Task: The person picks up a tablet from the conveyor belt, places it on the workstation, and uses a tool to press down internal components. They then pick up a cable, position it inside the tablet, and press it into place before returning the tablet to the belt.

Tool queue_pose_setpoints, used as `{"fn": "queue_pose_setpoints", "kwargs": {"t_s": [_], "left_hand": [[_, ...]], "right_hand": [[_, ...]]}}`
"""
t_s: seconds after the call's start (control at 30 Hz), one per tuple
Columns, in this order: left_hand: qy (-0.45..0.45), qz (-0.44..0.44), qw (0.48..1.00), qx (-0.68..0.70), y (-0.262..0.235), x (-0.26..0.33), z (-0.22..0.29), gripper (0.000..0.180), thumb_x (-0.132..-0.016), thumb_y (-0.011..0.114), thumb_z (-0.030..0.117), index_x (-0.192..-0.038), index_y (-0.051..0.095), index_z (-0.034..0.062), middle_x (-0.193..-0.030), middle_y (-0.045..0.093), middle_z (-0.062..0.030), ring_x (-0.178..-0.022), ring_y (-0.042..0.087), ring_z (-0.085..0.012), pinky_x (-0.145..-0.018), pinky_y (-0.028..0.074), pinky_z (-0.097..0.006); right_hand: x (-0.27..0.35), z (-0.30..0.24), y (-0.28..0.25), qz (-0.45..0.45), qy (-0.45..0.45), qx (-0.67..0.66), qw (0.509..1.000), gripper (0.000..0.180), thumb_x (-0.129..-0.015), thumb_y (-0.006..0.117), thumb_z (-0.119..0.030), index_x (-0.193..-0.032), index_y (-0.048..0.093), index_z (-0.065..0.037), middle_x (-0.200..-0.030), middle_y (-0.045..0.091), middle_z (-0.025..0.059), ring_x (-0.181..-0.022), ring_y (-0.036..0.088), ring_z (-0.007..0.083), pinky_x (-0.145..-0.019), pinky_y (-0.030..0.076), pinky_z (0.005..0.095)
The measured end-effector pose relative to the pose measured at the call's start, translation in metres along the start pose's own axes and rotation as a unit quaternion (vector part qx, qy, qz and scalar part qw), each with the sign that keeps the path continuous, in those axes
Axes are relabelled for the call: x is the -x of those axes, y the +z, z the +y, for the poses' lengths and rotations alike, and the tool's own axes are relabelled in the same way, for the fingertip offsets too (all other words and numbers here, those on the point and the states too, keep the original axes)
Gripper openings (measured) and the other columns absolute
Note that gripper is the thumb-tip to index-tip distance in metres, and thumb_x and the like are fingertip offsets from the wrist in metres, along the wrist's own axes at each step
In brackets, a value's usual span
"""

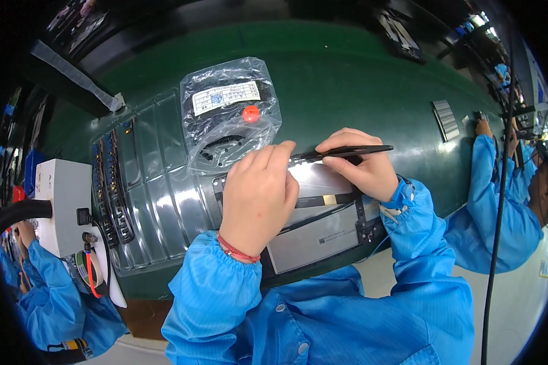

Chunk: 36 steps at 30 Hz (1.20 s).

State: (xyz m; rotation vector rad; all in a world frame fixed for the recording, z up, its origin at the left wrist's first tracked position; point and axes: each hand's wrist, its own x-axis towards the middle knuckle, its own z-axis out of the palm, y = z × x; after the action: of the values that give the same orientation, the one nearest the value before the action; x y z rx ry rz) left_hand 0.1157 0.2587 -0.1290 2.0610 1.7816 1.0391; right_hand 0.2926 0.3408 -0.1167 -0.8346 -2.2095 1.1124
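Observation:
Between my hands lies an opened flat device, like a tablet, with silver-grey panels inside and a dark ribbon strip with a gold patch across it. My right hand pinches slim black tweezers, whose tip points left to the device's far edge. Over the device's left part, my left hand has its fingers curled together close to that tip. What those fingertips hold, if anything, is hidden behind the hand. A blue wrist strap circles my right wrist.
Beyond my left hand sits a clear plastic bag with a label, a red round piece and small black parts. A clear tray at left carries strips of dark components. A white box stands far left. People in blue work at both sides.

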Motion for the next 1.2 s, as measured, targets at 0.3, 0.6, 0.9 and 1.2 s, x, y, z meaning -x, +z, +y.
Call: {"fn": "queue_pose_setpoints", "kwargs": {"t_s": [0.3,0.6,0.9,1.2], "left_hand": [[-0.002,-0.001,1.000,-0.002,0.000,0.000,0.000,0.029,-0.072,0.050,0.001,-0.100,0.054,0.0013,-0.088,0.058,-0.0133,-0.082,0.055,-0.0292,-0.073,0.043,-0.037],[0.016,0.010,1.000,-0.013,0.002,0.000,-0.003,0.031,-0.069,0.054,0.004,-0.100,0.054,0.0016,-0.088,0.057,-0.0101,-0.081,0.054,-0.0259,-0.072,0.043,-0.035],[0.068,-0.011,0.996,-0.050,0.001,0.004,-0.006,0.030,-0.068,0.054,0.003,-0.097,0.058,0.0062,-0.090,0.057,-0.0098,-0.083,0.055,-0.0272,-0.073,0.044,-0.037],[0.095,0.030,0.979,-0.176,0.008,0.007,0.003,0.025,-0.070,0.055,0.011,-0.095,0.058,0.0122,-0.095,0.055,-0.0015,-0.090,0.052,-0.0199,-0.087,0.036,-0.041]], "right_hand": [[0.000,0.000,0.001,-0.004,0.003,0.007,1.000,0.017,-0.073,0.062,-0.003,-0.090,0.062,0.000,-0.083,0.060,0.0113,-0.075,0.056,0.0196,-0.067,0.045,0.0282],[0.000,0.000,0.000,-0.002,0.002,0.011,1.000,0.017,-0.073,0.060,-0.006,-0.090,0.062,-0.001,-0.084,0.061,0.0109,-0.076,0.057,0.0202,-0.067,0.046,0.0284],[0.005,0.013,0.004,0.076,-0.032,-0.082,0.993,0.010,-0.075,0.058,-0.002,-0.085,0.059,-0.001,-0.084,0.056,0.0081,-0.080,0.053,0.0177,-0.071,0.042,0.0283],[0.010,0.011,0.006,0.104,-0.015,-0.151,0.983,0.013,-0.080,0.054,-0.001,-0.092,0.056,0.000,-0.089,0.052,0.0044,-0.082,0.050,0.0103,-0.072,0.040,0.0216]]}}
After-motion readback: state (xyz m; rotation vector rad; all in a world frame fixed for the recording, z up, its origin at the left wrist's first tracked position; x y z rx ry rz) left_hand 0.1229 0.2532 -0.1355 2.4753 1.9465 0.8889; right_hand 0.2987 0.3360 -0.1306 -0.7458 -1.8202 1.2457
